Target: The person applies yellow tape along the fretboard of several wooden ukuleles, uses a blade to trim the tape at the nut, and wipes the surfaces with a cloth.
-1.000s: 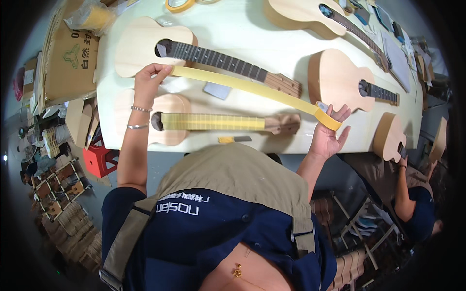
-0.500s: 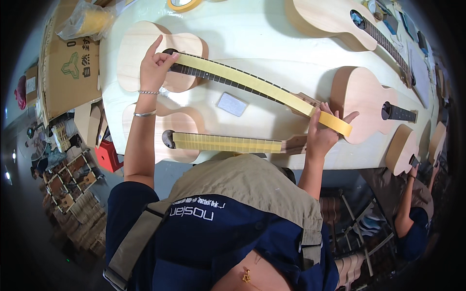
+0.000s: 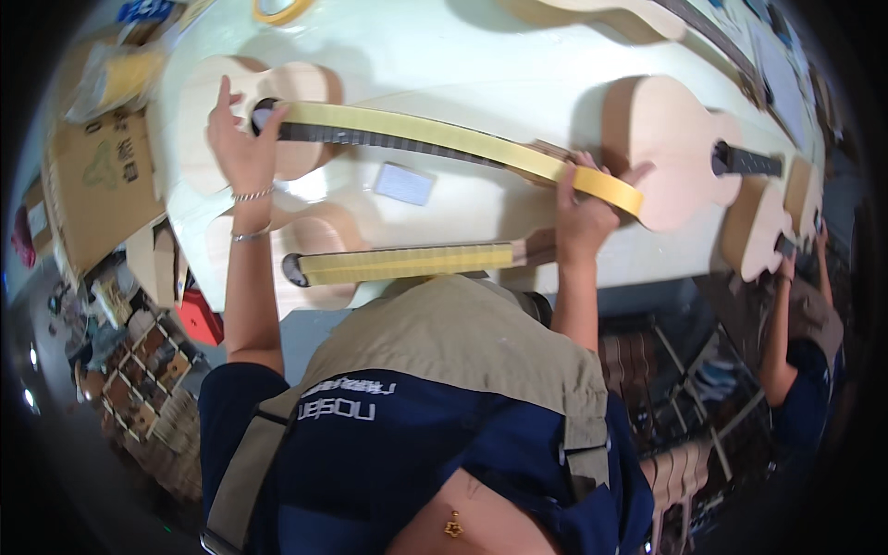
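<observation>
A strip of yellow masking tape [image 3: 398,127] runs over the dark fretboard of an unfinished guitar [image 3: 310,85], leaving its near edge uncovered. My left hand [image 3: 242,143] is over the body by the sound hole, fingers apart, its thumb against the strip's end. Toward the headstock, my right hand [image 3: 588,217] grips the tape roll [image 3: 610,192], and the strip runs from it. Nearer me lies a second guitar [image 3: 324,227], its fretboard covered in yellow tape [image 3: 407,263]. Between the two necks is a small pale grey rectangular block [image 3: 404,184].
Another guitar body [image 3: 652,153] lies just beyond my right hand, with one more [image 3: 601,11] at the far edge. A second tape roll [image 3: 282,9] sits at the back. Cardboard box [image 3: 102,185] stands left of the table. At right, a co-worker's hand [image 3: 784,268] touches a guitar [image 3: 754,231].
My left fingers have spread from the thumb, which stays at the tape's end. My right hand still holds the roll. The whole view has shifted, so table things appear farther left and higher.
</observation>
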Motion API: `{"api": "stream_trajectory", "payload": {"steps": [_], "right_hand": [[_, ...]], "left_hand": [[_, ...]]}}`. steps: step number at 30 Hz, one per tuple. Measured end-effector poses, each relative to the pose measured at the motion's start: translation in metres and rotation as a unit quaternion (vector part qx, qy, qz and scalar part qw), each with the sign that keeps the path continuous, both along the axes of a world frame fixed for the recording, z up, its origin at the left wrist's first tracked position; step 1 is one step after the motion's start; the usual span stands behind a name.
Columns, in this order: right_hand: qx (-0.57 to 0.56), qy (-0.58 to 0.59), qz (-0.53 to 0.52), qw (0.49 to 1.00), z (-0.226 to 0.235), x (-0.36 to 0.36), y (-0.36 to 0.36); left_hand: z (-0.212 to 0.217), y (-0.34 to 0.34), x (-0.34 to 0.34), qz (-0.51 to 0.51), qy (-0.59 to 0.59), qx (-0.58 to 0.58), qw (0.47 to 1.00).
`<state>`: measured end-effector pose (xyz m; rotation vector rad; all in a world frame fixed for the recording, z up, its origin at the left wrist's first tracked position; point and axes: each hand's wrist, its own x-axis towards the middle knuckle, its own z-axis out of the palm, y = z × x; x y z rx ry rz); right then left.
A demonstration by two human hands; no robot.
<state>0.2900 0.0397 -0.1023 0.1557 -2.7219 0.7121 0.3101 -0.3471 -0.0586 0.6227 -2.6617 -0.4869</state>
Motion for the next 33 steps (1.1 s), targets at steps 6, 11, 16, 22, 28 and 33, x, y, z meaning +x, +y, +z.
{"api": "stream_trajectory", "payload": {"steps": [6, 11, 16, 22, 28, 33], "right_hand": [[-0.039, -0.030, -0.026, 0.998, 0.002, 0.001, -0.008], [-0.033, -0.017, -0.049, 0.998, -0.001, 0.003, -0.008], [-0.040, -0.020, -0.079, 0.996, -0.002, 0.002, -0.011], [0.032, 0.037, -0.067, 0.997, -0.013, -0.004, -0.005], [0.048, 0.041, -0.052, 0.997, -0.018, -0.002, -0.002], [0.052, 0.057, -0.024, 0.997, -0.024, 0.002, 0.001]], "left_hand": [[-0.019, 0.030, 0.029, -0.148, -0.125, -0.173, 0.966], [-0.025, 0.063, 0.031, -0.173, -0.159, -0.182, 0.955], [-0.027, 0.193, 0.024, -0.324, -0.170, -0.077, 0.927], [0.006, 0.214, 0.083, -0.508, 0.018, 0.110, 0.854], [-0.039, 0.209, 0.163, -0.454, -0.074, 0.025, 0.887], [-0.046, 0.222, 0.174, -0.365, -0.240, -0.064, 0.897]]}}
